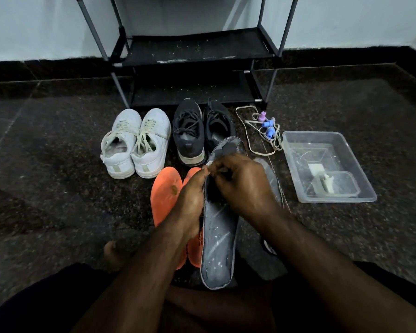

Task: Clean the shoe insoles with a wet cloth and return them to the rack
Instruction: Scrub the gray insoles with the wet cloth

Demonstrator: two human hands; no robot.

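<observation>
A grey insole (217, 246) flecked with white specks stands lengthwise over my lap. My left hand (192, 195) grips its left edge near the middle. My right hand (240, 183) lies across its upper half with fingers curled, pinching something small and pale at the edge; whether that is the cloth I cannot tell. Two orange insoles (165, 193) lie on the floor under my left hand. Another grey insole (273, 179) lies on the floor to the right, partly hidden by my right wrist. The black shoe rack (192, 50) stands ahead against the wall.
A pair of white sneakers (136, 143) and a pair of black sneakers (202, 131) sit in front of the rack. A clear plastic tub (327, 167) holding a smaller container stands at right. A cord with purple and blue pegs (265, 127) lies beside it.
</observation>
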